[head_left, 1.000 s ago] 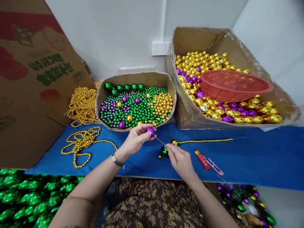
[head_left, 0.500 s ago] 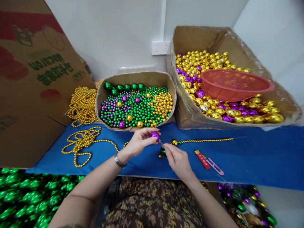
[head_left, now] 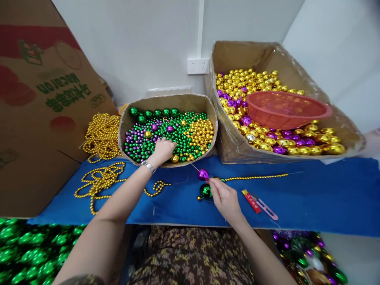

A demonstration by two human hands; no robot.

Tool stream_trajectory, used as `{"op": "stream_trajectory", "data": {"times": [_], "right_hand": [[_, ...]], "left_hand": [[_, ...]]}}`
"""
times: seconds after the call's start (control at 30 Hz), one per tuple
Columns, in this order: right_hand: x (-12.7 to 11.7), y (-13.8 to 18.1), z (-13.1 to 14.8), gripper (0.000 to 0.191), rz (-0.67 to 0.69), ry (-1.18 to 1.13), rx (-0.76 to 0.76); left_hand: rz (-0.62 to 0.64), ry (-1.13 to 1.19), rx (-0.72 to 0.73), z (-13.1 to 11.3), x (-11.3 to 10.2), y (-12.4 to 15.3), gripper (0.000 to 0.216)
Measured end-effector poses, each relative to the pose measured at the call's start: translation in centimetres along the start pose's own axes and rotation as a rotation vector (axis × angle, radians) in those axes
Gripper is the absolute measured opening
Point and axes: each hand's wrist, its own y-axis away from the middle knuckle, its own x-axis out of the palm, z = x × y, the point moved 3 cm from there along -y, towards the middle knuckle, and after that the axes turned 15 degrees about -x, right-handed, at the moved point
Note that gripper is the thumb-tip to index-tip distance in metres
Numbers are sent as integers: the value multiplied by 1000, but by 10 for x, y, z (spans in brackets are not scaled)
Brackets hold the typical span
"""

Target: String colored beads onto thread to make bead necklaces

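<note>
My right hand (head_left: 224,198) pinches the lower end of a thin needle (head_left: 193,165), which slants up to the left. A shiny purple bead (head_left: 203,174) is threaded on it, just above my fingertips. Beside that hand, a large green bead (head_left: 205,191) and a small gold bead (head_left: 199,198) lie on the blue cloth. My left hand (head_left: 165,151) reaches into the cut-down carton (head_left: 121,136) of small beads (head_left: 175,136), fingers curled down among them. Whatever those fingertips hold is hidden.
Gold bead strands (head_left: 99,180) lie at left, beside a tall carton (head_left: 38,118). A short gold strand (head_left: 157,189) and a straight one (head_left: 258,177) rest on the cloth. Pink thread snips (head_left: 268,208) and a red packet (head_left: 251,201) lie right. A large carton (head_left: 231,146) holds beads and a red basket (head_left: 287,109).
My left hand has let go of the purple bead and moved up-left into the bead carton. My right hand keeps the needle, now with the bead close to its fingertips.
</note>
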Motion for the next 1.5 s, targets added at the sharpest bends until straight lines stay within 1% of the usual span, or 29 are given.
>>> {"op": "stream_trajectory", "data": {"times": [0.03,0.07,0.13,0.2,0.23,0.3,0.37,0.47,0.57,0.63,0.73,0.8,0.83,0.9,0.97,1.0,1.03,1.07,1.13,1.2,1.23,1.3,1.4,1.43,1.5], "right_hand": [[0,0,0,29,-4,3,-3],[0,0,0,28,-8,2,-5],[0,0,0,27,-13,-10,-4],[0,0,0,26,-19,-27,0],[1,0,0,26,-24,-31,1],[1,0,1,26,-33,-27,3],[0,0,1,26,-34,-18,3],[-1,0,2,27,-21,-5,4],[-1,2,0,28,3,7,15],[0,3,0,29,14,15,19],[2,3,-1,30,11,54,11],[3,3,-1,30,6,75,3],[3,3,-1,30,4,73,4],[2,3,-1,29,-5,51,17],[1,3,-2,29,-10,36,31],[0,3,-3,29,-11,36,33],[0,3,-3,29,-8,39,31],[0,3,-3,29,-3,42,28],[0,4,-3,30,6,39,27],[2,5,-3,30,14,31,36],[3,5,-3,30,18,29,39],[4,6,-3,30,20,25,39],[6,7,-2,30,21,13,31],[6,7,-2,30,24,9,30],[7,7,-2,30,31,5,29]], "left_hand": [[-16,84,-14,-1,-1,2,16],[-25,231,-41,-1,-3,6,14],[14,689,-132,-1,-7,16,15],[146,1172,-233,-4,-7,29,23],[226,1356,-271,-7,-7,36,27],[355,1582,-316,-15,-7,49,30],[416,1679,-339,-22,-8,59,29],[455,1738,-349,-28,-8,67,25],[473,1749,-339,-31,-8,70,23],[449,1727,-331,-32,-7,72,22],[357,1628,-296,-34,-8,75,22],[306,1464,-218,-34,-12,76,24],[270,1345,-161,-34,-15,74,26],[141,1028,-38,-31,-22,69,30],[4,663,61,-26,-24,61,32],[-24,493,97,-23,-23,56,31],[-12,353,119,-20,-19,52,29],[29,257,128,-17,-14,48,27],[111,199,119,-13,-5,43,24],[130,308,80,-11,-1,43,23],[137,423,52,-11,0,44,25],[204,762,-36,-12,0,48,31],[378,1320,-206,-17,2,58,36],[397,1437,-241,-19,1,62,36],[366,1545,-259,-22,0,67,38]]}}
